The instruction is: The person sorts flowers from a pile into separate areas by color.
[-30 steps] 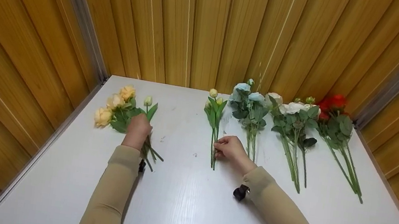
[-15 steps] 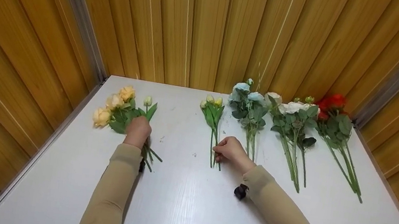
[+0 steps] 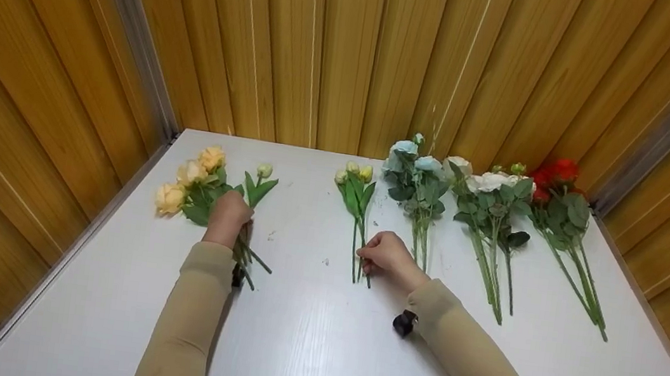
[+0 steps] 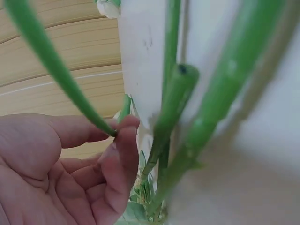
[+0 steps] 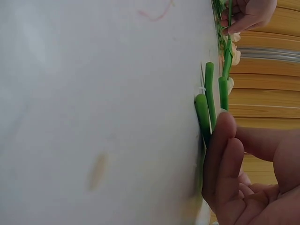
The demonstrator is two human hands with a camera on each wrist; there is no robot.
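Observation:
My left hand (image 3: 229, 216) pinches the thin green stem of a single pale tulip (image 3: 264, 170), its leaves spread just right of the fingers. In the left wrist view thumb and fingertips meet on that stem (image 4: 70, 86). Partly under this hand lie several yellow roses (image 3: 170, 198), with thicker stems (image 4: 225, 84) beside the fingers. My right hand (image 3: 390, 255) pinches a stem near the lower end of a small tulip bunch (image 3: 354, 197) whose heads sit close together. The right wrist view shows cut stem ends (image 5: 202, 112) poking out past the fingertips.
Right of the tulip bunch lie light blue roses (image 3: 427, 167), then white roses (image 3: 492, 182) and red flowers (image 3: 564, 171), stems toward the front. A wood-patterned wall (image 3: 351, 56) closes off the back of the white table (image 3: 304, 337).
The right-hand tulip heads have gathered level as one tulip slid toward me. The left hand's tulip has swung right, away from the yellow roses. The right hand has shifted only slightly.

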